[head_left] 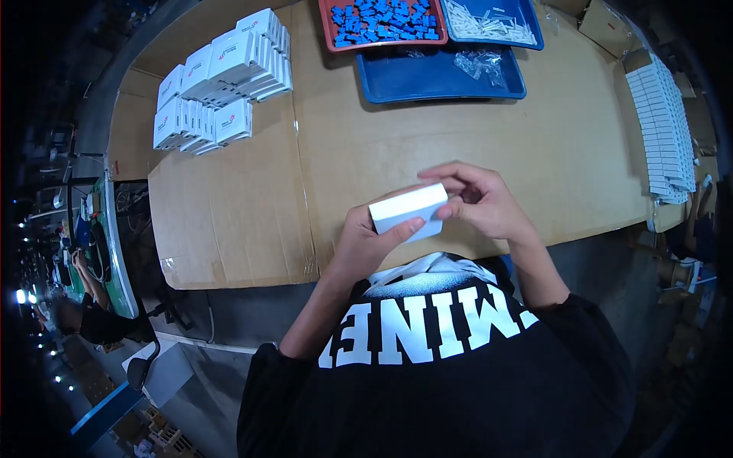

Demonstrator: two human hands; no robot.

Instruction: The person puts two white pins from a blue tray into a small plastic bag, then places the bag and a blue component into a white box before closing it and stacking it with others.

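Observation:
A small white box (408, 201) is held up above the front part of the cardboard-covered table, close to my body. My left hand (365, 240) wraps round its left end, with the thumb pressed along the side facing me. At the box's right end, my right hand (489, 204) has its thumb on the edge and its fingers curled behind. The upper fingers of that hand are a little blurred. No print shows on the two box faces I can see.
Stacked white boxes (229, 61) stand at the back left. A red tray (328, 34) of blue parts, a blue tray (539, 34) of white pieces and a lower blue tray (412, 88) with clear bags are at the back. Another box stack (663, 130) lines the right edge. A person (95, 305) is far left.

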